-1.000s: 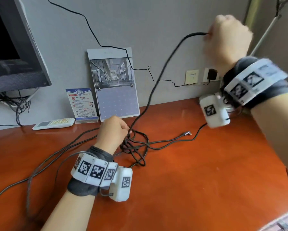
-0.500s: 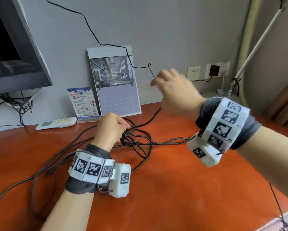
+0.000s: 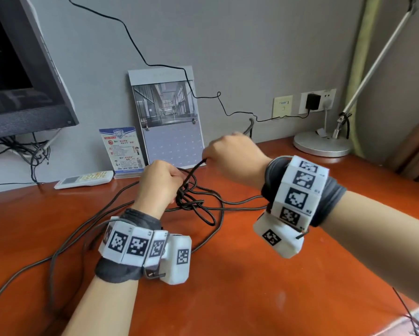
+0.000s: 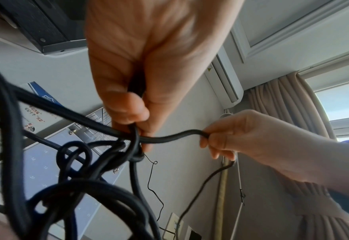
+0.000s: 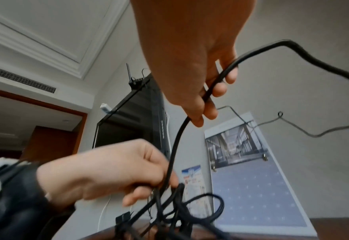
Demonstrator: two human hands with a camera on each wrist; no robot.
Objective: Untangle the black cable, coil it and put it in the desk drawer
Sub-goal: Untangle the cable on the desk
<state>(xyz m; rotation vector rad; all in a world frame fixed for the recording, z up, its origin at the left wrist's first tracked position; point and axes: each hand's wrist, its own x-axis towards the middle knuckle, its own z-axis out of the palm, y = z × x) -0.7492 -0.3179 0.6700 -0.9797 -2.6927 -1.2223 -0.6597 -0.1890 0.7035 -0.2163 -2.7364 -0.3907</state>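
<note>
The black cable (image 3: 204, 215) lies in loose loops on the red-brown desk (image 3: 252, 292), with a tangled knot (image 3: 187, 202) lifted just above the wood. My left hand (image 3: 177, 180) grips the cable at the top of the knot. A short way to the right, my right hand (image 3: 209, 157) pinches one strand (image 4: 169, 138) that runs from the knot. In the right wrist view that strand (image 5: 176, 142) passes between thumb and fingers (image 5: 210, 112) and trails off to the right. Long runs of cable stretch left across the desk. No drawer is in view.
Against the wall stand a calendar (image 3: 169, 122) and a leaflet card (image 3: 122, 151), with a white remote (image 3: 84, 179) beside them. A monitor (image 3: 21, 69) hangs at the left. A lamp base (image 3: 322, 144) and a socket with a charger (image 3: 312, 101) are at the right.
My right hand was raised, holding the cable high; it let go, came down open and now pinches a strand beside the knot. The left hand has kept its hold on the knot.
</note>
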